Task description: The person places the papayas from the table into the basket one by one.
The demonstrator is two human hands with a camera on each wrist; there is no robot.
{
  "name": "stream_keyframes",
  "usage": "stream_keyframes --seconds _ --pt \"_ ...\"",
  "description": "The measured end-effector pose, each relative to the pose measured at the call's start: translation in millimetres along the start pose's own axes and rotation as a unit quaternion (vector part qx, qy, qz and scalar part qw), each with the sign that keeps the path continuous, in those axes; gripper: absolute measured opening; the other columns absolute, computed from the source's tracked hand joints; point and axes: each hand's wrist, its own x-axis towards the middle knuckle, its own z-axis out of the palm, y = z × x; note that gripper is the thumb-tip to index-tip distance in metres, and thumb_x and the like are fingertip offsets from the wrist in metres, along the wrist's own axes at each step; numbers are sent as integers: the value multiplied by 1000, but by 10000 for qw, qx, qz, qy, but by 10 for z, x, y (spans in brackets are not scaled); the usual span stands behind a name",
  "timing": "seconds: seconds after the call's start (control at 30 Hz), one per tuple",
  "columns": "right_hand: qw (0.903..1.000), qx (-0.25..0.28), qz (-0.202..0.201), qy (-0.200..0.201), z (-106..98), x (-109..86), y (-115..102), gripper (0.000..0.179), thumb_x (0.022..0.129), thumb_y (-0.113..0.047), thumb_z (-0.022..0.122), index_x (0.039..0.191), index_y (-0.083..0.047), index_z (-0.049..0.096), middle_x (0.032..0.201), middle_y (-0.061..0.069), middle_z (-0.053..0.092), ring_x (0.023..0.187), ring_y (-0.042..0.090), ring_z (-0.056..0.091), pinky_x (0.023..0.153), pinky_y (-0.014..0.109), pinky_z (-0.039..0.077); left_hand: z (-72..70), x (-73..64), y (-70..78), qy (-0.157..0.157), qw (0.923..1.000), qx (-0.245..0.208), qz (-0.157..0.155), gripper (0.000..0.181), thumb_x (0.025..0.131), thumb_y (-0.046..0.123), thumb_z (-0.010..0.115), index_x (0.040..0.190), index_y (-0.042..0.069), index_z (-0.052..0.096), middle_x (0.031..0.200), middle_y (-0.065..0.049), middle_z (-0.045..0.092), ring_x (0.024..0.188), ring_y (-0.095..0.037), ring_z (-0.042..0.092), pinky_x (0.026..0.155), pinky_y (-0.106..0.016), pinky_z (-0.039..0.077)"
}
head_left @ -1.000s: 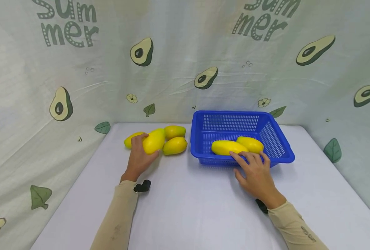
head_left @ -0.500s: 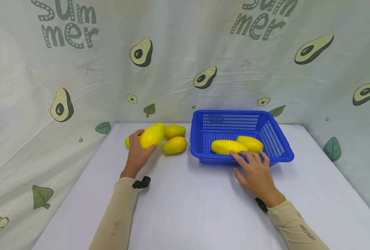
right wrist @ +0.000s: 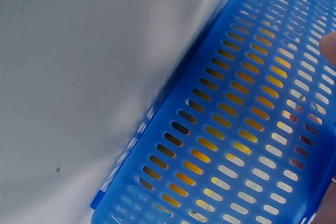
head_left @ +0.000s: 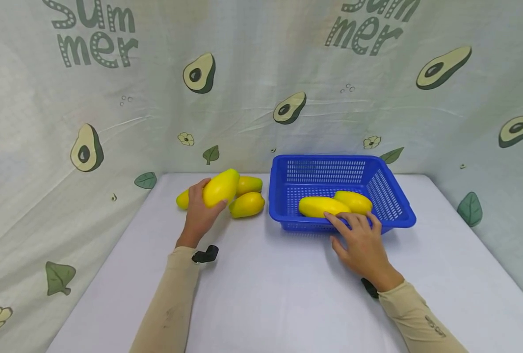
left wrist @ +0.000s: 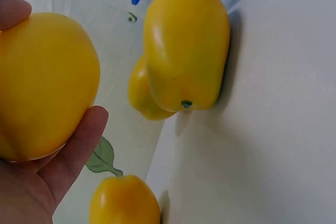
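Slotted, rigid blue plastic forms the flared basket (head_left: 296, 220), two smooth yellow fruits (head_left: 319, 208) leaning together inside. The left hand (head_left: 198, 215) curls round a plump, glossy yellow fruit (head_left: 222, 188), tilted, its upper tip greenish, held near the desk's (head_left: 266, 299) far left corner beside three loose fruits (head_left: 247, 205). The right hand (head_left: 363, 245) rests its loosely spread fingers on the basket's near rim. The basket stands close to the far edge; smooth white surface runs between both sleeves (head_left: 166, 299) toward the near side.
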Motion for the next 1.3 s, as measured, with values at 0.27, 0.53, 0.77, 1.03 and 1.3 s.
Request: stream_keyframes --seconds 0.27,0.53,0.77,1.03,1.3 --pt "10000 35 -19 6 0 -6 10 64 80 -20 75 142 -21 57 120 15 59 110 41 50 102 70 22 22 54 61 -66 9999 -85 69 80 87 32 74 154 22 30 151 -6 37 124 -32 42 105 -56 38" --pt "10000 31 39 38 0 -33 25 63 81 -21 72 142 -20 57 120 16 58 109 42 49 102 70 22 64 136 175 -349 9987 -335 169 80 87 32 75 153 23 31 147 -5 41 119 -31 45 100 -53 44" --pt "9999 71 77 4 1 -44 13 62 81 -22 70 141 -20 58 120 16 58 109 42 49 102 71 22 112 194 287 -525 9976 -348 272 80 87 32 75 154 22 31 148 -5 40 119 -30 46 101 -53 43" --pt "9999 107 102 59 -5 -47 32 60 82 -23 69 141 -20 58 120 15 58 109 42 49 104 71 20 220 303 477 -784 9957 -245 437 81 86 39 74 154 24 32 149 -3 42 118 -28 49 100 -51 45" --pt "9999 126 -51 81 3 8 22 61 82 -23 69 142 -20 58 120 15 59 110 41 50 103 70 22 291 382 640 -1008 9926 -322 598 78 85 41 74 151 26 36 144 -2 46 113 -26 52 95 -50 47"
